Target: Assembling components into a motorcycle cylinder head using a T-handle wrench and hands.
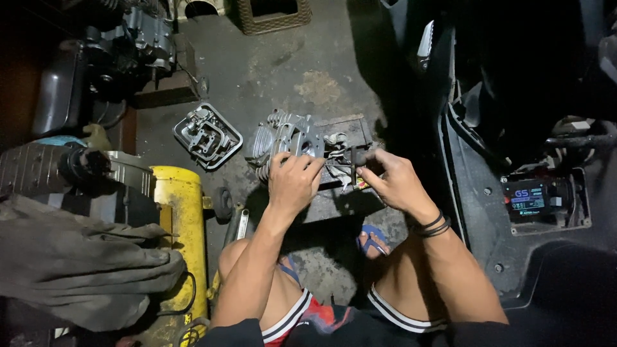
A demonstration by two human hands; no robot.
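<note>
One finned metal cylinder head lies on one dark wooden block set on the concrete floor, directly ahead of the crouching person.

The left hand rests on the near side of the cylinder head, fingers curled over its edge; the grip is closed on the casting. The right hand is just beside it to the right, its grip narrow and pinched around one small dark-handled tool; the tool's working end points toward the cylinder head, but whether it touches the head cannot be told. Two dark bands encircle the right wrist.

One metal engine cover lies flat on the floor just left of the cylinder head, apart from it. One yellow tank lies at the person's left, with one grey cloth draped beside it. One engine assembly stands at upper left. One dark plastic vehicle body stands at the right, with one battery seated in an open compartment. Two blue sandal straps show at the feet, below the block.
</note>
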